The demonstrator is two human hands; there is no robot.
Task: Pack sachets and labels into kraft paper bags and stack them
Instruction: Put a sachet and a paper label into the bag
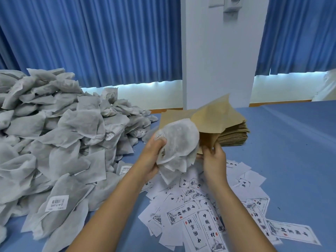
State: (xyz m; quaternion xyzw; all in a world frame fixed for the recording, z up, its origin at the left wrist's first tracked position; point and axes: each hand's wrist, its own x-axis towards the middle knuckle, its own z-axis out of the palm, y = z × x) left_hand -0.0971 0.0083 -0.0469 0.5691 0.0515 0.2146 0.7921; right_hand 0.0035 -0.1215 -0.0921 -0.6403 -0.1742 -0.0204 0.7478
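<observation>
Left hand (153, 153) clutches sachets (180, 142), likely soft and light; right hand (213, 157) pinches flimsy kraft bag (212, 115) at its mouth, their 2 o'clock.

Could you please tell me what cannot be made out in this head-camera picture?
- Inside of the kraft bag pinched by the right hand: head view, blocked by the sachets gripped in the left hand; whether it holds a label is unclear.
- Count of those sachets: they overlap.
- The sachet pile: cut off by the left edge.
- Print on the barcode sticker: too small.
</observation>
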